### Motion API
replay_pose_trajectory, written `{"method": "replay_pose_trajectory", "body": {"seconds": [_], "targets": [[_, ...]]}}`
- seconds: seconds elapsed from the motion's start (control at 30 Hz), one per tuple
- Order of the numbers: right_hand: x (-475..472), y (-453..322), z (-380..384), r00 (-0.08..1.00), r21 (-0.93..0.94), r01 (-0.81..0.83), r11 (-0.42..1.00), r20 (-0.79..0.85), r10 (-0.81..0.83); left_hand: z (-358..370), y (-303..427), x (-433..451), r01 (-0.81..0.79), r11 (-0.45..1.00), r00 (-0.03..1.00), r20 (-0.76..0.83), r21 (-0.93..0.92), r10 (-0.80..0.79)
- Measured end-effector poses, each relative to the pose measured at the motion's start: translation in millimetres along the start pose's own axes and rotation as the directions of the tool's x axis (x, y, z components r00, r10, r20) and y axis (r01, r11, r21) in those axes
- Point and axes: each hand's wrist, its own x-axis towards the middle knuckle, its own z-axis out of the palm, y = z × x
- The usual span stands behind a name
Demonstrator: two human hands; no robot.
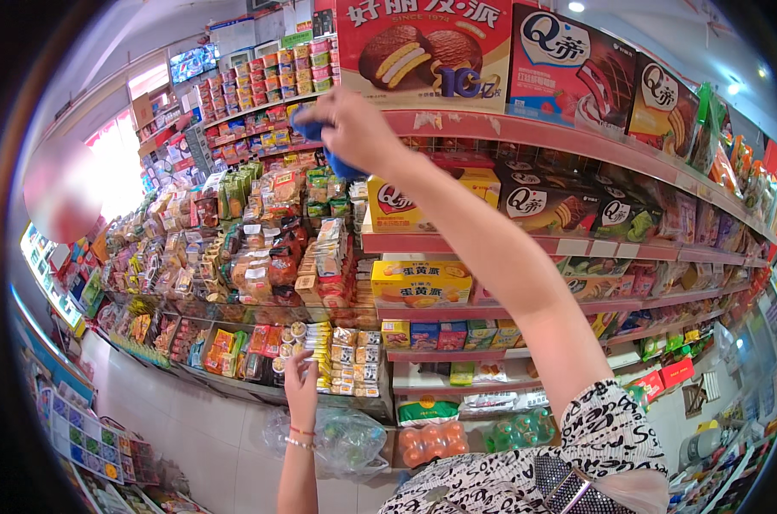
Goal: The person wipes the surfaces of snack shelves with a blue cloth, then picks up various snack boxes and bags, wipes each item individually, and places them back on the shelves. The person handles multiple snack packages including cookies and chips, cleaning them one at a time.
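Note:
My right hand (356,132) is raised at the left end of the red-edged top shelf (465,126), gripping a blue cloth (343,164). Part of the cloth hangs below my fingers, beside the shelf end. Just above stands a large red snack box (420,58) with chocolate pies pictured on it. Lower down, my left hand (302,380) hovers with nothing in it and its fingers loosely apart. It is in front of yellow-wrapped snacks (321,347) and small round tubs (292,340) in the low display bin; contact cannot be made out.
Yellow cartons (420,283) fill a middle shelf on the right. Packaged bread (279,250) is heaped on the display to the left. A clear plastic bag (350,437) lies on the floor near orange bottles (433,442) and green bottles (520,430). Cup noodles (286,67) are stacked behind.

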Motion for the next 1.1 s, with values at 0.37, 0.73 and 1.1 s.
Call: {"method": "replay_pose_trajectory", "body": {"seconds": [0.37,0.73,1.1], "targets": [[99,74,-110,0.659,-0.635,-0.195,0.747,-0.649,-0.38,-45,-62,-83,0.232,0.954,0.95,-0.168,-0.188,-0.264],[168,36,-71,0.87,-0.605,0.282,0.745,-0.166,-0.464,-7,-12,-54,0.074,0.994,0.993,-0.09,-0.082,-0.081],[50,101,-285,0.838,-0.54,-0.326,0.776,-0.545,-0.028,-13,-67,-65,0.203,0.972,0.979,0.04,-0.118,-0.199]]}}
